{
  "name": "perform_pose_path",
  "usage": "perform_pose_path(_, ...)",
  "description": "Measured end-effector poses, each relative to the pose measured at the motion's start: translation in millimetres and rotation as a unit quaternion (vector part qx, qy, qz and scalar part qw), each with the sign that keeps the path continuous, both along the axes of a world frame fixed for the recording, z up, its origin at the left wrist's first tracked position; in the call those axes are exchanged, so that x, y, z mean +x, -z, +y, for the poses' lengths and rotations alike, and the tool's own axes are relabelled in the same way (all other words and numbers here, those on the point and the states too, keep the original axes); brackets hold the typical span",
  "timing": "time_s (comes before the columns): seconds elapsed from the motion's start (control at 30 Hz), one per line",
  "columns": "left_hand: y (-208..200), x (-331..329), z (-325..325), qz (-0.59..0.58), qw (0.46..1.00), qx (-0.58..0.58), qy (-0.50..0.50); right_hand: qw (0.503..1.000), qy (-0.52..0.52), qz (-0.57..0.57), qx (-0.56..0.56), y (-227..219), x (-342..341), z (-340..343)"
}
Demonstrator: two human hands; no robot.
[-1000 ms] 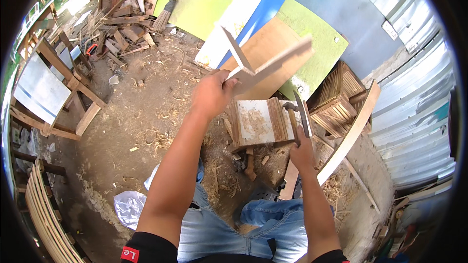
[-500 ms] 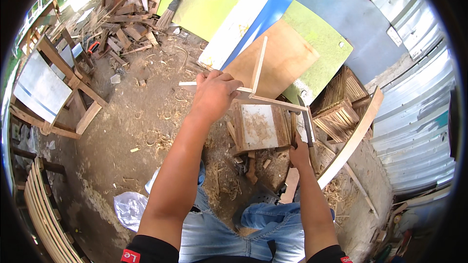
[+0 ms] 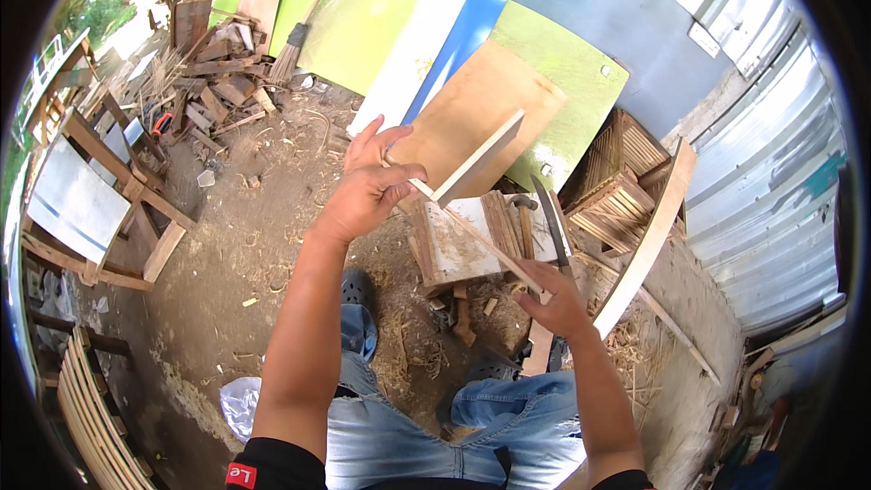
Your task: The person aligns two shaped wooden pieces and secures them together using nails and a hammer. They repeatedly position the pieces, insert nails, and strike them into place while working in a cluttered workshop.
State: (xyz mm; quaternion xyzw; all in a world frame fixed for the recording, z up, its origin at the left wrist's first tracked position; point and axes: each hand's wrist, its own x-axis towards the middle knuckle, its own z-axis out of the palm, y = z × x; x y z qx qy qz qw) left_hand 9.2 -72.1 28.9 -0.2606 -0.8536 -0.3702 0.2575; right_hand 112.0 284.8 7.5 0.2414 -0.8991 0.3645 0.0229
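Note:
A joined piece of thin wooden strips (image 3: 485,240) hangs tilted over a low wooden block (image 3: 467,259) with a white top. One flat strip (image 3: 481,159) rises from its joint. At the upper left end, my left hand (image 3: 363,186) grips it between thumb and fingers, with some other fingers raised. Around the lower right end, my right hand (image 3: 555,301) is closed. A hammer (image 3: 524,213) rests on the block's right side, and beside it lies a long dark blade (image 3: 550,218), its handle end partly hidden by my right hand.
A long pale board (image 3: 649,240) leans at the right, by slatted wooden pieces (image 3: 617,204). Scrap wood (image 3: 222,82) is heaped at the far left near a broom (image 3: 290,50). A wooden chair frame (image 3: 136,191) stands left. Shavings and a plastic bag (image 3: 240,406) lie on the floor.
My right hand has left the hammer handle beside the blade and closed on the strip's end. The joined strips have turned, their right end swinging down toward me. The view has shifted slightly.

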Motion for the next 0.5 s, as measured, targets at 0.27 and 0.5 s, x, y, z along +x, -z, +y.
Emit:
perform_pose_path(0.27,8,12,57,-0.379,0.755,0.532,-0.058,0.976,0.160,0.147,-0.029,36,34,-72)
perform_pose_path(0.5,45,38,109,-0.440,0.718,0.535,0.069,0.971,0.143,0.192,-0.013,36,56,-108)
